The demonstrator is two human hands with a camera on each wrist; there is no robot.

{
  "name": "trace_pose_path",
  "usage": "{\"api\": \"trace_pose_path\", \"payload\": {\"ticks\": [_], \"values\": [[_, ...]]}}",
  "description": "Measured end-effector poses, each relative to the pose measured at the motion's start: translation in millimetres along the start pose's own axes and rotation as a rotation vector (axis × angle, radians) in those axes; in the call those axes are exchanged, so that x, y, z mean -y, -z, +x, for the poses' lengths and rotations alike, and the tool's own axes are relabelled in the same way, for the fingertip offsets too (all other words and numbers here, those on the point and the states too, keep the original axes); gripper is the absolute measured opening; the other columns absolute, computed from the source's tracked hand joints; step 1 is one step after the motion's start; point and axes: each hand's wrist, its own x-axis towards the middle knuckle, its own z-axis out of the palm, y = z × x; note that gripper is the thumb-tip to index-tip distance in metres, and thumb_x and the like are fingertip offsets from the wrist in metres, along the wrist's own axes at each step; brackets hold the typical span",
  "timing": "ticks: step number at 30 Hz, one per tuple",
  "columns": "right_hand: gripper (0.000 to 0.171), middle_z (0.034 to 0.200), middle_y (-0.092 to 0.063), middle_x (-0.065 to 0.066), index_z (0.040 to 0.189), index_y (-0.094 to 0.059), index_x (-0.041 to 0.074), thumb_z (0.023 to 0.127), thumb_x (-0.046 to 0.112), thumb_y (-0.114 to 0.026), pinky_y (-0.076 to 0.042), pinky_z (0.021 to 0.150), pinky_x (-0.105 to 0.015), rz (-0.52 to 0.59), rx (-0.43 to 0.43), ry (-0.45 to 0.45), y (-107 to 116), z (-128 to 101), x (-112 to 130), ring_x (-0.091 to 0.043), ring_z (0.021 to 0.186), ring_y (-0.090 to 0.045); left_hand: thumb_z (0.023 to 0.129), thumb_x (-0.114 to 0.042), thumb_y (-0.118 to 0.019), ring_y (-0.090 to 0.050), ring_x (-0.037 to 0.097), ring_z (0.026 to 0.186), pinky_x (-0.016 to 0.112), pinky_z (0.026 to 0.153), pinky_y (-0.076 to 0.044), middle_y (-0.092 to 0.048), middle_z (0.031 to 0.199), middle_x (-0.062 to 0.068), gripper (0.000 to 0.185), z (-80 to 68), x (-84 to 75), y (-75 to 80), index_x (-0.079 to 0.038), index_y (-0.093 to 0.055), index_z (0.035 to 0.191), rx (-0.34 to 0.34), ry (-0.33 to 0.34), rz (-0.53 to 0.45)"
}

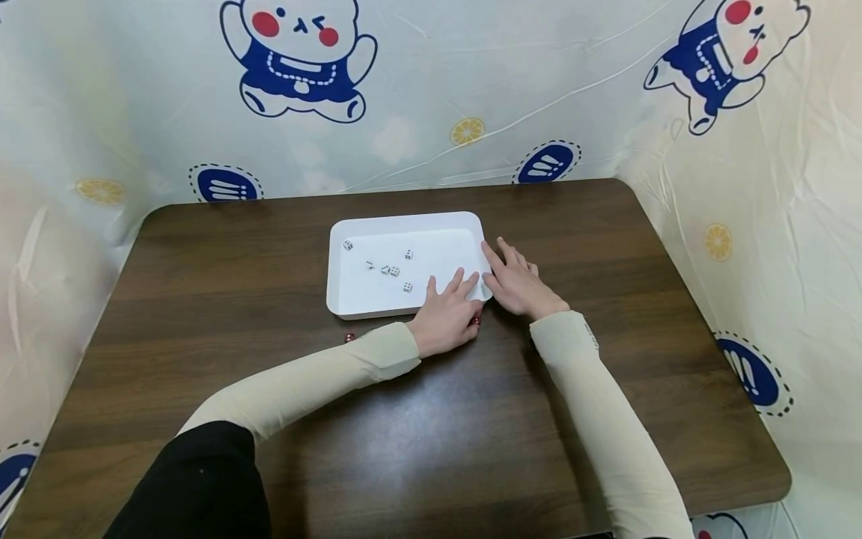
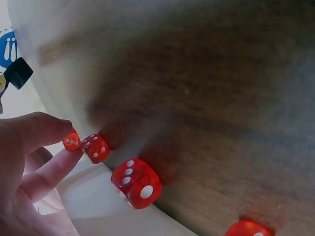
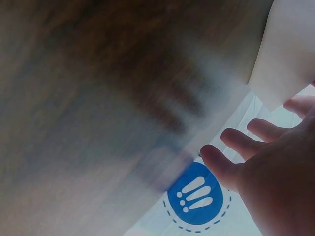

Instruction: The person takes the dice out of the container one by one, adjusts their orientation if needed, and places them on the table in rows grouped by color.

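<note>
Both hands lie flat and hold nothing, the left hand (image 1: pixel 446 318) on the white tray's (image 1: pixel 404 222) near edge by red dice (image 2: pixel 137 182), the right hand (image 1: pixel 517 283) touching its side edge

One white tray (image 1: pixel 471 224) rests on one brown surface (image 1: pixel 269 247). Six white dice lie in the tray: one near the far left corner (image 1: pixel 348 245), one further right (image 1: pixel 408 254), three in a loose row at mid-tray (image 1: pixel 370 265) (image 1: pixel 385 269) (image 1: pixel 394 271), and one nearest the front (image 1: pixel 407 287). Four red dice (image 2: pixel 137 182) show in the left wrist view. Two hands are present: left (image 1: pixel 446 318) and right (image 1: pixel 517 284).
</note>
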Motion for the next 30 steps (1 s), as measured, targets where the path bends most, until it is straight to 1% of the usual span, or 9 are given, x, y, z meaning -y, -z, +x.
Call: {"api": "trace_pose_path", "payload": {"ticks": [8,15,24,30], "values": [[0.061,0.163,-0.002,-0.016,0.157,-0.008,0.023,0.104,0.035,-0.034,-0.016,0.110,-0.068,-0.013,-0.004,0.006,-0.9,0.2,0.1,-0.042,0.148,-0.011,0.092,-0.032,-0.060,-0.021,0.037,0.148,0.073,0.104,-0.025,-0.031,0.157,0.013,0.016,1.0,1.5,-4.2,-0.020,-0.068,0.100,-0.012,-0.004,0.046],[0.061,0.163,-0.002,-0.016,0.157,-0.008,0.022,0.104,0.035,-0.035,-0.016,0.110,-0.068,-0.012,0.000,0.004,0.1,-1.4,1.3,-0.042,0.148,-0.011,0.091,-0.034,-0.062,-0.023,0.035,0.147,0.072,0.105,-0.024,-0.033,0.157,0.011,0.026,1.8,2.4,-8.0,-0.020,-0.069,0.113,-0.042,-0.022,0.134],[0.061,0.163,-0.002,-0.016,0.157,-0.008,0.022,0.104,0.037,-0.035,-0.017,0.110,-0.068,-0.014,-0.001,0.004,-0.1,-0.8,1.8,-0.041,0.148,-0.011,0.092,-0.036,-0.061,-0.027,0.034,0.146,0.070,0.106,-0.023,-0.033,0.156,0.011,0.034,2.0,2.5,-9.3,-0.019,-0.067,0.121,-0.059,-0.038,0.177],[0.061,0.163,-0.002,-0.016,0.157,-0.009,0.021,0.104,0.037,-0.035,-0.017,0.110,-0.068,-0.009,-0.001,0.001,0.0,-1.4,2.1,-0.042,0.148,-0.011,0.092,-0.036,-0.060,-0.027,0.035,0.146,0.070,0.107,-0.023,-0.033,0.157,0.011,0.036,1.1,2.5,-8.4,-0.019,-0.066,0.123,-0.054,-0.039,0.167]]}}
